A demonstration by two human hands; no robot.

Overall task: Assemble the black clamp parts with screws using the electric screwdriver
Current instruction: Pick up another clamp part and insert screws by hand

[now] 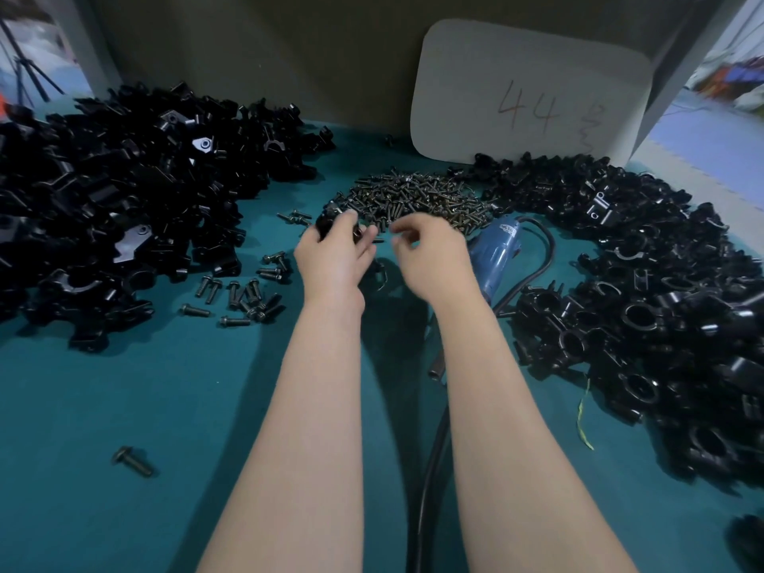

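Grey card (529, 93) reads "44"; left hand (330, 258) grips a black clamp part (323, 223)

A grey card (529, 93) with 44 written on it leans on the wall (289, 55) at the back of the green bench (103, 407), and a thin yellow string (580, 411) lies on its right side.

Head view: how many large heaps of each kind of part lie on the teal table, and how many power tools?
Large heaps of black clamp parts: 2
Large heap of dark metal screws: 1
Blue electric screwdriver: 1
Total: 4
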